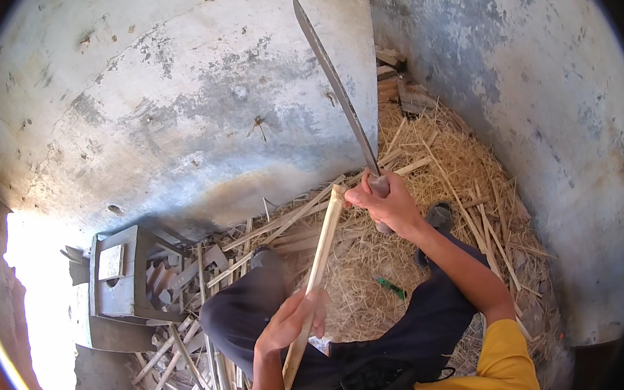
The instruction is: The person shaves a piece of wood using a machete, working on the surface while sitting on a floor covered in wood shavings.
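My right hand (pixel 390 205) is closed around the handle of a machete (pixel 338 83), its long dark blade pointing up and slightly left. My left hand (pixel 289 321) grips a long pale strip of split bamboo (pixel 322 256) low down, its fingers slightly smeared by motion. The strip slants up from my lap, and its top end comes right beside my right hand's fingertips; whether they touch it I cannot tell. The blade stands clear above the strip. Both my legs are bent, one on either side of the strip.
Shavings (pixel 364 293) cover the floor between my legs, with a small green object (pixel 391 288) lying on them. Split strips and poles (pixel 186 359) lie at the lower left, beside a grey wooden box (pixel 117 283). Peeling walls (pixel 195 109) stand ahead and at right.
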Demonstrator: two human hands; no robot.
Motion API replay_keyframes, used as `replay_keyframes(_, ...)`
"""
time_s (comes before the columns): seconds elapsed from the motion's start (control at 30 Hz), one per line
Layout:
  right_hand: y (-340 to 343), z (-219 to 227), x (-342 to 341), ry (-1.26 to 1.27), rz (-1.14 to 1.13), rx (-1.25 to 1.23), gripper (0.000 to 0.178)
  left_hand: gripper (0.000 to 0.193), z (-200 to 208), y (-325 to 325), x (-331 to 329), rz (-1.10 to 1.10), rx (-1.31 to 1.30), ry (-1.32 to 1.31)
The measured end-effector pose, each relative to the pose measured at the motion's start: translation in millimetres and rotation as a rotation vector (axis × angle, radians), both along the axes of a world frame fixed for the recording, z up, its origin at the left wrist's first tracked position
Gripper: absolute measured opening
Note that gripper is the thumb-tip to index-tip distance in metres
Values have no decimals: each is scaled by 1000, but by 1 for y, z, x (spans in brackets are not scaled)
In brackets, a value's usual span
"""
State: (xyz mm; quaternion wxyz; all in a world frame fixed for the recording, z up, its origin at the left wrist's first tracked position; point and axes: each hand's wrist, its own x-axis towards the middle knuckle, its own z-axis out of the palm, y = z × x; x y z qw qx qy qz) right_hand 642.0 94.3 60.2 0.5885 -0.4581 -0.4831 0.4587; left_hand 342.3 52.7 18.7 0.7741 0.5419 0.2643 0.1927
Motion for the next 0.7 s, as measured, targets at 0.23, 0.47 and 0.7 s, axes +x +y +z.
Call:
replay_keyframes(0.23,8,6,-15,77,7,41,31,39,8,-3,6,16,56,30)
replay_keyframes(0.47,9,13,-22,86,3,28,33,35,38,14,31,71,84,68)
replay_keyframes(0.7,11,6,-18,13,-11,36,35,37,23,7,35,149,182,96)
